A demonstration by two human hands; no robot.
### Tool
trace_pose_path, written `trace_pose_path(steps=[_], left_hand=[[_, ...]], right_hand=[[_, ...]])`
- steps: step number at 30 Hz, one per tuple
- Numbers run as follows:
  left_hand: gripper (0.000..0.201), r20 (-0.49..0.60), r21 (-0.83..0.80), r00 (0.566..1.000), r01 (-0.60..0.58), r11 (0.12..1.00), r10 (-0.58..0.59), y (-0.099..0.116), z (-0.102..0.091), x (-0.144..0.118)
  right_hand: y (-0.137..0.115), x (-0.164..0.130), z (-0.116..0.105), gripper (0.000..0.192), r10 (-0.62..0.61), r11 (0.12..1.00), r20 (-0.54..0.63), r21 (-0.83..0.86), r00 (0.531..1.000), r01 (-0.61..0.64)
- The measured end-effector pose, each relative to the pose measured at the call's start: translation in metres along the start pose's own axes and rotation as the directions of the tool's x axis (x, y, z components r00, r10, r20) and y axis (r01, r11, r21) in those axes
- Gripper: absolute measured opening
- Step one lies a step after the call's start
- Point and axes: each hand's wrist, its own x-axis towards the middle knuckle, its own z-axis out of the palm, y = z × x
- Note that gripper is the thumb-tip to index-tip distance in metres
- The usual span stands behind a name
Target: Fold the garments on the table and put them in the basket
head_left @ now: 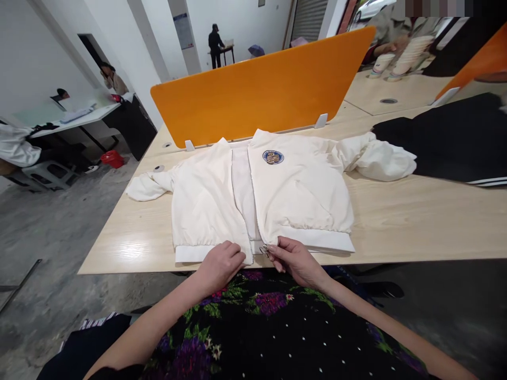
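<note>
A cream zip jacket (206, 195) lies front up on the table, its two front halves a little apart. On its right chest is a round blue badge (273, 157). My left hand (222, 264) is closed on the left front's lower corner, at the white hem beside the zipper. My right hand (295, 258) pinches the bottom end of the right zipper edge, where a small metal zipper pull (264, 249) shows at the fingertips. The thumb and fingers partly cover the right front's lower corner.
An orange divider (261, 89) stands behind the jacket on the wooden table (396, 227). Dark clothing (443, 140) with white stripes lies at the right. Beyond the divider, a person handles stacked paper cups (412, 55). A red bucket (112, 159) is on the floor at left.
</note>
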Motion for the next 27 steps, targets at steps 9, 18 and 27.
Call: trace_pose_path(steps=[9,18,27], left_hand=[[0.015,-0.152,0.073,0.987,0.072,0.995,-0.060,-0.006,0.013,0.012],[0.018,-0.483,0.172,0.872,0.187,0.967,-0.083,0.004,0.026,0.032],[0.017,-0.567,0.108,0.823,0.103,0.989,-0.023,0.006,0.041,0.031]], right_hand=[[0.004,0.004,0.001,0.035,-0.053,0.996,-0.031,0.073,0.998,0.055],[-0.004,0.006,0.010,0.038,0.017,0.992,-0.078,0.123,0.997,-0.007],[-0.001,0.009,0.016,0.039,0.085,0.978,-0.064,0.194,0.994,-0.071]])
